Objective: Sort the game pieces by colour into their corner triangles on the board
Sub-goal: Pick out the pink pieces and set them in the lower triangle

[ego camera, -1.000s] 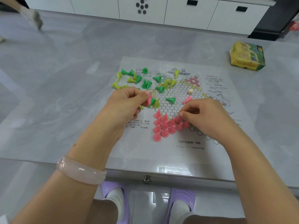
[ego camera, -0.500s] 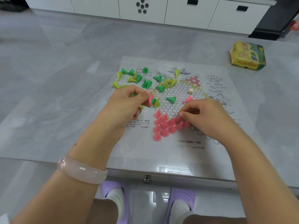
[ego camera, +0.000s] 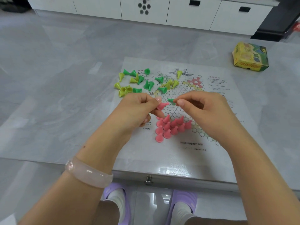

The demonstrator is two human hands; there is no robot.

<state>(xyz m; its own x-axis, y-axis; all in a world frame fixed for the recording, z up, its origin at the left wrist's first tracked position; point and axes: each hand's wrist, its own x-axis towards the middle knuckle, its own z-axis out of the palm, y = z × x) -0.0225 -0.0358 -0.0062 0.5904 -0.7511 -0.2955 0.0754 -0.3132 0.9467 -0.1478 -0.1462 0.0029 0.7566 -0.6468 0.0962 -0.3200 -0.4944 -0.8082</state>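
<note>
On the grey table (ego camera: 48,95), the left hand (ego camera: 136,109) pinches a pink piece (ego camera: 162,105); the right hand (ego camera: 199,109) pinches a green piece (ego camera: 170,100); seat pink upright beside the pink cluster (ego camera: 170,127) at 6 o'clock on the board (ego camera: 227,95).

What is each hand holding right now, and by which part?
The left hand pinches a pink piece by its base end. The right hand pinches a green piece, which end cannot be told.
</note>
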